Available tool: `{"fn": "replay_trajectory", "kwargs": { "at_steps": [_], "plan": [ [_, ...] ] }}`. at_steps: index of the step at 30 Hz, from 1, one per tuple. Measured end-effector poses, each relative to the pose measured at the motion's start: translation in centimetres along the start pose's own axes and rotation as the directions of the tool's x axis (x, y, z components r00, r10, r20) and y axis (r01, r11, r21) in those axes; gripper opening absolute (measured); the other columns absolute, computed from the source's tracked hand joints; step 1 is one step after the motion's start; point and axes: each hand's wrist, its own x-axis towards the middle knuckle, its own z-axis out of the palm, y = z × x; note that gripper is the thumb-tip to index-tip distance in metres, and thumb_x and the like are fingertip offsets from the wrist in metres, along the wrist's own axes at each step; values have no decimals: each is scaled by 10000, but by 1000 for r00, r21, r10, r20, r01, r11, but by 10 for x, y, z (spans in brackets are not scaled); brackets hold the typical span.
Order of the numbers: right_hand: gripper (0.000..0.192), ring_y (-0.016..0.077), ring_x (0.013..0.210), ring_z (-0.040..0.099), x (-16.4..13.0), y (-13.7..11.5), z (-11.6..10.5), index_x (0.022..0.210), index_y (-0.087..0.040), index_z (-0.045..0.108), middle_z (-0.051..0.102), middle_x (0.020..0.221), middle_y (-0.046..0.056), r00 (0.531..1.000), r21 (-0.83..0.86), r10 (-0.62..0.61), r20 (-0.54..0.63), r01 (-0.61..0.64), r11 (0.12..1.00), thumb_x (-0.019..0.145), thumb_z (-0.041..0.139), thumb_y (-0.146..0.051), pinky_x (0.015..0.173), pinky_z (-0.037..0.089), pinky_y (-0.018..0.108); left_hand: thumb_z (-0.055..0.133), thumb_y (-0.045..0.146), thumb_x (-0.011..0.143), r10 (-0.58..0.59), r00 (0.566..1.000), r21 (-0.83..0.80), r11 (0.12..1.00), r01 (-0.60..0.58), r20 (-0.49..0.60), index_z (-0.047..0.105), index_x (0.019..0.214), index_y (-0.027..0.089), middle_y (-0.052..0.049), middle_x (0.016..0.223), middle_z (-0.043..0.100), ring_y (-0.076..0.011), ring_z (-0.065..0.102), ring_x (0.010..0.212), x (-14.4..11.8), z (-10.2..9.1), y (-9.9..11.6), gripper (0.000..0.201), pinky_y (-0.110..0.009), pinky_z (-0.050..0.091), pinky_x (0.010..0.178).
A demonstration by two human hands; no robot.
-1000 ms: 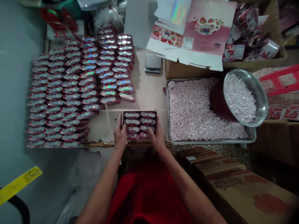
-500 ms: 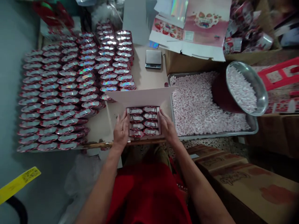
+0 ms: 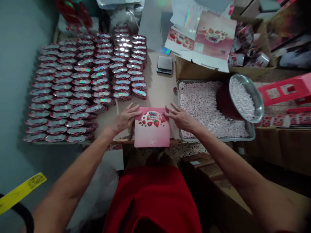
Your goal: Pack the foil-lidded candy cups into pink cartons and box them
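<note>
At the front edge of the table is a pink carton (image 3: 152,132) with strawberries and a logo printed on its lid. The lid lies folded over the top and hides the packets inside. My left hand (image 3: 126,119) is at the carton's far left corner, its fingers stretched out and the tips touching the lid's edge. On the other side, my right hand (image 3: 181,118) has its fingers spread, with the tips on the far right corner. Neither hand wraps round the carton.
Rows of shiny red-and-silver packets (image 3: 73,87) fill the table's left side. To the right, a metal tray (image 3: 218,139) of small white-pink pieces holds a tilted steel bowl (image 3: 259,103). A small scale (image 3: 165,64) and flattened printed cartons (image 3: 213,38) are behind. Cardboard boxes stand lower right.
The carton's lid has come down over the packets, which showed before. Both hands have moved from the carton's sides to its far corners, and the fingers have spread.
</note>
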Motion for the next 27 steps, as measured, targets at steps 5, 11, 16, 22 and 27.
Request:
{"fn": "replay_trajectory", "kwargs": {
  "at_steps": [5,11,16,22,27],
  "plan": [
    [746,399,1650,187,-2,-53,15,1514,-121,536,272,1757,188,993,-57,-75,89,80,995,906,735,-506,1335,227,645,626,501,963,-52,985,262,965,7,166,546,1551,192,-163,1697,413,-382,209,1647,-17,18,38,669,-618,174,1325],
    [1384,555,1624,-63,7,-85,87,1679,-151,276,-23,1792,233,998,-206,40,-45,-49,977,579,975,-617,1288,64,771,869,545,794,-113,992,229,969,95,64,451,1623,274,-194,1785,163,-470,70,1651,-25,63,42,967,-762,-13,1262],
    [1288,562,1609,88,16,-99,94,1657,-129,282,117,1760,280,989,-326,98,-107,-128,937,604,958,-433,1255,144,784,937,481,725,-184,976,100,976,195,-116,608,1464,242,-176,1687,406,-456,264,1599,-25,55,48,843,-707,154,1281],
    [1018,458,1389,490,34,-87,36,1642,-236,370,500,1568,201,999,-279,43,-10,-44,959,753,797,-487,1113,444,659,544,267,1025,-598,206,-401,717,570,-775,687,1144,181,-140,1148,698,-287,643,1136,-99,159,127,205,-486,492,1081],
    [991,402,1283,566,45,-77,21,1628,-196,399,615,1444,179,998,-240,7,55,7,971,762,765,-511,1083,484,582,712,135,841,-579,543,-323,805,497,-607,716,1173,210,-128,1253,680,-311,603,1219,-79,238,164,341,-489,487,1092]
  ]
}}
